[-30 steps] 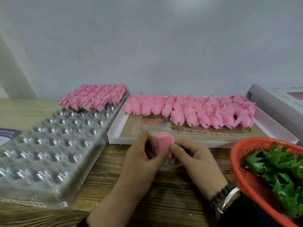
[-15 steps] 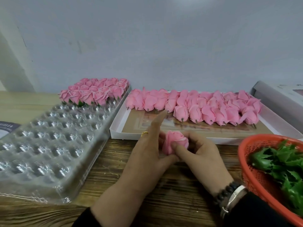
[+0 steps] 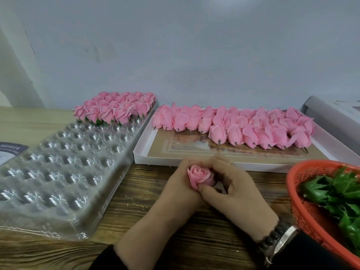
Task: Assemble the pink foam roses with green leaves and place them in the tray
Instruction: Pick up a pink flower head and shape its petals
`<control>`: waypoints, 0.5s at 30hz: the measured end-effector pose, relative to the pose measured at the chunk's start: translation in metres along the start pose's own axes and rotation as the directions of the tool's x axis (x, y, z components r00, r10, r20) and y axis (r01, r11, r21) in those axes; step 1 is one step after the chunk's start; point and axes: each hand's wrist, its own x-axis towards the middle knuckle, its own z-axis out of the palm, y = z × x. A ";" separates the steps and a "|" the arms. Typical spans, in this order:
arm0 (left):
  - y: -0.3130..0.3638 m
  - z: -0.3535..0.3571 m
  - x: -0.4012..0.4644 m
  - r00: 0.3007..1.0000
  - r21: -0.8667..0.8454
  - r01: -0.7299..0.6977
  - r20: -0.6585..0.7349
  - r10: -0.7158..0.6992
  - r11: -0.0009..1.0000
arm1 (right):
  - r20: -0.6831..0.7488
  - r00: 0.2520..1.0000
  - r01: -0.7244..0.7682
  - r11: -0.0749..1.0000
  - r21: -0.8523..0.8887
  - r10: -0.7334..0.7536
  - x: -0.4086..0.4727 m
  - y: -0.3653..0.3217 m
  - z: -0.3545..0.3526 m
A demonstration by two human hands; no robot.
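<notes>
In the head view, the left hand (image 3: 180, 189) and right hand (image 3: 236, 193) meet over the wooden surface (image 3: 136, 221), both clamped on one pink foam rose (image 3: 200, 177), bloom facing up. Left of the hands lies the clear plastic tray (image 3: 58, 172), with finished roses (image 3: 115, 108) filling its far end. Beyond the hands, a white box (image 3: 148, 152) holds unassembled rose heads (image 3: 243, 127). Right of them, a red basket (image 3: 303, 207) contains green leaves (image 3: 341, 193).

I can read nothing here: the dark card (image 3: 11, 151) at my nine o'clock carries print, but it is too blurred.
</notes>
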 end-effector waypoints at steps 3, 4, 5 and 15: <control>0.003 0.002 -0.001 0.998 -0.029 -0.054 0.008 0.054 0.998 | -0.081 0.997 -0.012 0.994 0.110 0.021 -0.002 0.002 0.003; 0.005 0.001 -0.002 0.996 -0.042 -0.087 0.013 0.088 0.995 | -0.122 0.993 0.006 0.995 0.101 0.006 -0.002 0.002 0.004; 0.007 0.001 -0.002 0.993 -0.053 -0.117 0.003 0.118 0.992 | -0.168 0.986 0.030 0.996 0.078 -0.016 -0.003 0.002 0.005; 0.007 0.000 -0.003 0.968 0.101 -0.236 -0.059 0.242 0.967 | -0.146 0.987 0.044 0.988 -0.145 -0.065 -0.002 0.004 0.007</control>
